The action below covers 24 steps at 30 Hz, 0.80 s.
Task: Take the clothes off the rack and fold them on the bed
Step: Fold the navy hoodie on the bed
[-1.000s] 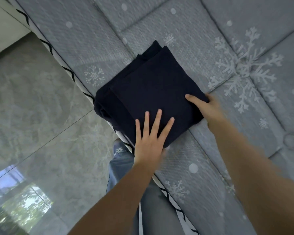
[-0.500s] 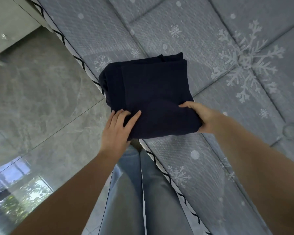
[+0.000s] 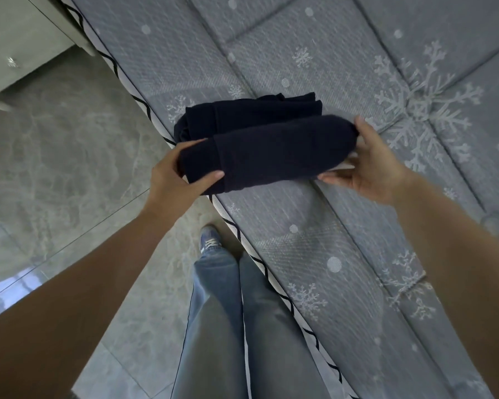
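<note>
A dark navy garment [image 3: 267,151], folded thick, lies near the edge of the bed [image 3: 314,231], a little above the middle of the view. Its near half is doubled up into a fat roll that sits above the flat layers behind it at 12 o'clock.

The left hand [image 3: 173,175] grips the roll's 9 o'clock end: the thumb lies across the front of the cloth and the fingers curl over the top. The right hand [image 3: 369,165] holds the 3 o'clock end, thumb under the lower edge and fingers wrapped round the far side, so the roll spans between the two hands.

The bed's grey quilted cover carries a large white snowflake [image 3: 424,102] at 2 o'clock of the garment, and a black wavy trim runs along its edge. Below, at 6 o'clock, the person's jeans [image 3: 213,312] and one shoe [image 3: 209,240] stand on the marbled grey floor [image 3: 69,156], close against the bed.
</note>
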### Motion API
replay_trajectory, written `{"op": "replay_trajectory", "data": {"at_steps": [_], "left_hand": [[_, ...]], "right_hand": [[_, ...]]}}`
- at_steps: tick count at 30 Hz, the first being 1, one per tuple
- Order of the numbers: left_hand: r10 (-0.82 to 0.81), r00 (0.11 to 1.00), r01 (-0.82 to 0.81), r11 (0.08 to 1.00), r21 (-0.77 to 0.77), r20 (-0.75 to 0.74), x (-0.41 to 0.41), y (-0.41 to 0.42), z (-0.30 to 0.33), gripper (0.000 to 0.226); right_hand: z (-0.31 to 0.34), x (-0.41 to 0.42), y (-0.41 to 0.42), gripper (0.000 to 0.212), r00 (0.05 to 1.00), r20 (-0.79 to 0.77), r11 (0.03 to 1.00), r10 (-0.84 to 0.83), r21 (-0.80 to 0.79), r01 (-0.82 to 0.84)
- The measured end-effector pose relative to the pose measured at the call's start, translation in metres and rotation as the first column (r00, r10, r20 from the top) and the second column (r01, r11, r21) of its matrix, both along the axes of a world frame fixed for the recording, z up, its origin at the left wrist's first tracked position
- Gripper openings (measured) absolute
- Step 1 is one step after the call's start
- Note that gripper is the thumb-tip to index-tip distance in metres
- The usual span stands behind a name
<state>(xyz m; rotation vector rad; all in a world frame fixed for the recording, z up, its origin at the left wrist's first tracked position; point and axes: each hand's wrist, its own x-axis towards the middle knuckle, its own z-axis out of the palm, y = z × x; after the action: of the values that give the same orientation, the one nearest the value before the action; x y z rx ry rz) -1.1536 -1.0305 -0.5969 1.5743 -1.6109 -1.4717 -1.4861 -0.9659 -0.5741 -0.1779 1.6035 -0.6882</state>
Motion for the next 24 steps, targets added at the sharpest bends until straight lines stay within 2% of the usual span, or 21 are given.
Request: {"op": "replay_trajectory", "data": {"at_steps": [2, 4, 6, 9, 11, 16, 19, 20, 22, 24], "left_hand": [[0.117, 0.993, -0.117, 0.990, 0.080, -0.003, -0.007, -0.006, -0.002, 0.038], [0.191, 0.981, -0.186, 0.976, 0.113, -0.029, -0.016, -0.011, -0.004, 0.031], [0.216, 0.976, -0.212, 0.972, 0.103, -0.031, -0.025, -0.015, -0.004, 0.037], [0.207, 0.978, -0.207, 0.978, 0.009, -0.011, -0.038, -0.024, -0.009, 0.055], [0.178, 0.983, -0.177, 0.984, -0.033, 0.044, -0.043, -0.033, -0.013, 0.059], [0.249, 0.960, -0.246, 0.969, -0.039, 0.126, -0.047, -0.061, -0.029, 0.058], [0.263, 0.916, -0.284, 0.958, 0.026, 0.304, -0.053, -0.075, -0.042, 0.057], [0.261, 0.877, -0.280, 0.960, -0.011, 0.404, -0.055, -0.080, -0.043, 0.055], [0.270, 0.775, -0.167, 0.959, -0.228, 0.571, -0.059, -0.090, -0.040, 0.049], [0.221, 0.735, 0.072, 0.915, -0.397, 0.641, -0.069, -0.092, -0.031, 0.048]], "right_hand": [[0.003, 0.001, 0.005, 0.080, 0.981, -0.082, 0.977, 0.174, -0.107, -0.182], [-0.002, 0.007, 0.006, 0.097, 0.920, -0.247, 0.935, 0.304, -0.110, -0.339], [-0.007, 0.017, -0.002, 0.108, 0.900, -0.347, 0.933, 0.263, -0.146, -0.329], [-0.015, 0.028, -0.026, 0.123, 0.949, -0.316, 0.957, 0.018, -0.270, -0.108], [-0.019, 0.032, -0.044, 0.117, 0.935, -0.352, 0.969, -0.048, -0.244, -0.042], [-0.028, 0.044, -0.068, 0.083, 0.837, -0.545, 0.986, -0.045, -0.159, -0.050], [-0.038, 0.053, -0.082, 0.091, 0.711, -0.703, 0.987, -0.014, -0.124, -0.103], [-0.043, 0.057, -0.087, 0.095, 0.640, -0.768, 0.987, 0.014, -0.092, -0.132], [-0.050, 0.067, -0.096, 0.090, 0.396, -0.913, 0.968, 0.099, -0.003, -0.249], [-0.050, 0.079, -0.104, 0.065, 0.109, -0.988, 0.887, 0.107, 0.046, -0.459]]}}
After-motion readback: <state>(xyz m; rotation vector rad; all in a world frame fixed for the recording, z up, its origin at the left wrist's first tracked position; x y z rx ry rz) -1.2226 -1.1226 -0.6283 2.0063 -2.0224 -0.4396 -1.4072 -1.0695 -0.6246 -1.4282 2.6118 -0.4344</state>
